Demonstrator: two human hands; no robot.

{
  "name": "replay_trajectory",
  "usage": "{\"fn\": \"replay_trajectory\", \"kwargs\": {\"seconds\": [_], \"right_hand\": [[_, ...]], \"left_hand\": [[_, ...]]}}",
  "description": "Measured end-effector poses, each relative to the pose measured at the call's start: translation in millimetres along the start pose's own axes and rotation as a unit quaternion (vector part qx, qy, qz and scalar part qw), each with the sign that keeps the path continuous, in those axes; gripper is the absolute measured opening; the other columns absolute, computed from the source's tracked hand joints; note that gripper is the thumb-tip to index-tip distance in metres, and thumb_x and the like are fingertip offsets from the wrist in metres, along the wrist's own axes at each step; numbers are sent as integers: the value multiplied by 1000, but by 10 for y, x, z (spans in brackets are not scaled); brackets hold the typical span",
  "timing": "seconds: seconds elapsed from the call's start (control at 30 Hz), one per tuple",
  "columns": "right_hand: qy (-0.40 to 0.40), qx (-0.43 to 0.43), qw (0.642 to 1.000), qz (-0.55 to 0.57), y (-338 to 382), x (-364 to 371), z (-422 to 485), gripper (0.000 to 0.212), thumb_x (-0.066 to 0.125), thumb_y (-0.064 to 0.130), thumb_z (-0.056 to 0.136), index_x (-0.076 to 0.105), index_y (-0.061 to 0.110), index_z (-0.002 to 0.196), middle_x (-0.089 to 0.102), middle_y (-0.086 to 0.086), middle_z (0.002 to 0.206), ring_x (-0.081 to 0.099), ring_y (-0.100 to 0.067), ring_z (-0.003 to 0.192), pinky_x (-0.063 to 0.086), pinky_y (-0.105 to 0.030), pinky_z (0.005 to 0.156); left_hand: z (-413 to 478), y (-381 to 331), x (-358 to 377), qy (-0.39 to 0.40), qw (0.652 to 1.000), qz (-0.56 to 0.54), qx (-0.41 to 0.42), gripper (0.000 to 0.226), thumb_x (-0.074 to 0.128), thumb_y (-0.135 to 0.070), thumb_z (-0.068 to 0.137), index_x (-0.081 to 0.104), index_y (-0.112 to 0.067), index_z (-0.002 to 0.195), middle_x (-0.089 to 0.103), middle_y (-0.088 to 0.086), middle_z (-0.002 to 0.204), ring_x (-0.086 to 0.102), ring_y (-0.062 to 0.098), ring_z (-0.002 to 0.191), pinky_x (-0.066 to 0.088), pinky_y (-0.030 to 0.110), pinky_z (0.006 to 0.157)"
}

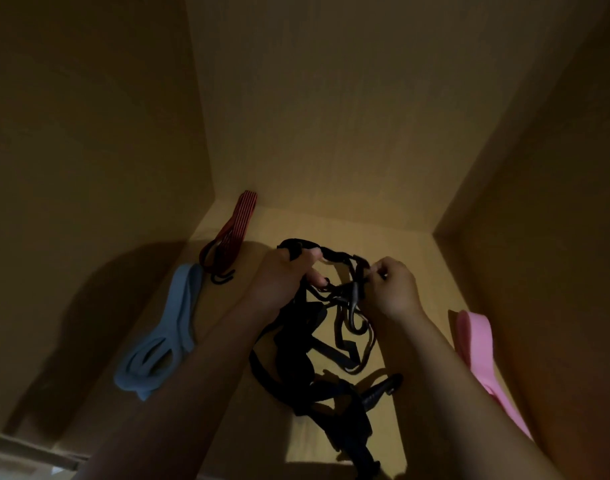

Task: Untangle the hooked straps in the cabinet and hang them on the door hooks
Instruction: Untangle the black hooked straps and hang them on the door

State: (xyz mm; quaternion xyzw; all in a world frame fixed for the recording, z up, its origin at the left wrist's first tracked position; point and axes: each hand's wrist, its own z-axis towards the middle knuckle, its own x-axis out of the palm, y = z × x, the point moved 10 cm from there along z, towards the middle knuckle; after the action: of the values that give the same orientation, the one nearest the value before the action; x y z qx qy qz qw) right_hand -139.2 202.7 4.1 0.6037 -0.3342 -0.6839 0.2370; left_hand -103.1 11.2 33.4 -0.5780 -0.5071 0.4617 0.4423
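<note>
Gripping the black strap tangle (317,341) by its top loop with the left hand (283,275), pinching a crossing with the right hand (390,289). Likely light, limp, snag-prone; best taken near a hook.

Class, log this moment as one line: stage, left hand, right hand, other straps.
stage: untangling | left hand: grips black straps | right hand: pinches same tangle | aside: red strap, blue strap, pink strap

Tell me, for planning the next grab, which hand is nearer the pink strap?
Right. The right hand is just left of the pink strap, pinching the black tangle; the left hand grips that tangle farther left.
</note>
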Motion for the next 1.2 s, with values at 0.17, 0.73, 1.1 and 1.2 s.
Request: {"fn": "replay_trajectory", "kwargs": {"seconds": [0.17, 0.73, 1.1, 1.2], "right_hand": [[-43, -58, 995, 73, 497, -352, 13, 15, 53, 7, 90, 61, 10, 102, 57, 0, 90, 54, -12, 82, 40, -15, 60], [-52, -185, 921, 337, 1811, -1041, -143, 11, 65, 11, 82, 61, 19, 77, 60, 5, 76, 58, 0, 65, 51, -15, 65], [105, -67, 911, 393, 1327, -322, -219, 38, 47, 66, 75, 57, 39, 101, 63, 4, 114, 57, -13, 109, 43, -40, 98], [170, -89, 922, 336, 1291, -80, -343, 24, 54, 55, 81, 59, 38, 97, 66, 2, 110, 61, -13, 105, 47, -33, 93]], "left_hand": [[47, -256, -13, -12, 998, -6, 66, 19, 46, -21, 96, 61, -9, 93, 54, -2, 66, 59, 1, 66, 42, 10, 69], [-46, -1145, 159, 50, 980, 94, 169, 6, 62, -20, 87, 62, -19, 82, 57, -5, 67, 50, -5, 47, 40, 6, 46], [-7, -1142, 60, -3, 990, -44, 138, 9, 66, -25, 84, 69, -16, 83, 61, -5, 64, 54, 3, 49, 44, 13, 49], [51, -1159, -35, -24, 986, -97, 137, 10, 67, -26, 83, 69, -17, 81, 66, -3, 71, 55, 8, 57, 47, 21, 57]]}}
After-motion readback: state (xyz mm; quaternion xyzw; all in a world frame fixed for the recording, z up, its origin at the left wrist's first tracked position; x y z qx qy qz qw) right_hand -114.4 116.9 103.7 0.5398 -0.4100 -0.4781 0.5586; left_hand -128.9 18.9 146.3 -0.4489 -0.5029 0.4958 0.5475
